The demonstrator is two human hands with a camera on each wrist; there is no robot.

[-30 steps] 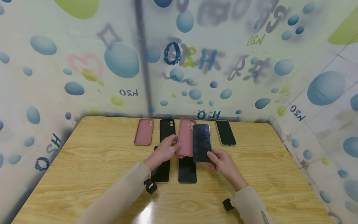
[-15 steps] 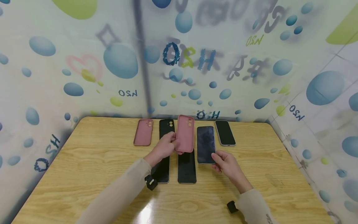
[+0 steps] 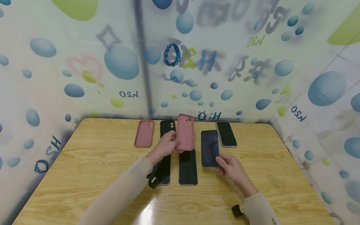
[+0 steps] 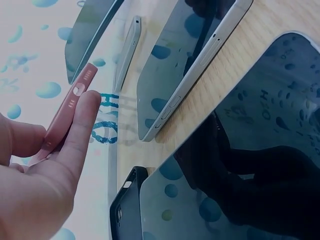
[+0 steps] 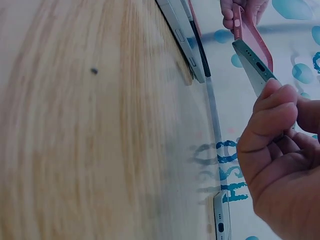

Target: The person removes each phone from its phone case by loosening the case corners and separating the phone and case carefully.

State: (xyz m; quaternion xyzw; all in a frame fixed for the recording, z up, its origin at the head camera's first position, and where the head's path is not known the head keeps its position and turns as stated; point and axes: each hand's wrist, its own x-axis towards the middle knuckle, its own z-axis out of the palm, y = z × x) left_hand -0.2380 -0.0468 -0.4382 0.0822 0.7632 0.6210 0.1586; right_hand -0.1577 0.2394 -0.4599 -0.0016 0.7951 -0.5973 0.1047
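Raised above the table, a pink phone case is pinched at its lower left edge by my left hand. The left wrist view shows the case edge-on between thumb and fingers. My right hand grips a smartphone by its lower right corner, dark screen up. The right wrist view shows the bottom edge of this phone, its charging port visible. Case and phone are held apart, side by side. Below the case lies another dark-screened phone.
A second pink case and a black case lie along the table's back. One phone lies partly under my left forearm, another at the back right. The wooden table meets a patterned wall covering.
The phone in my right hand has moved right and toward me, away from the case. My left hand has lifted the pink case slightly up and left, so they no longer overlap.
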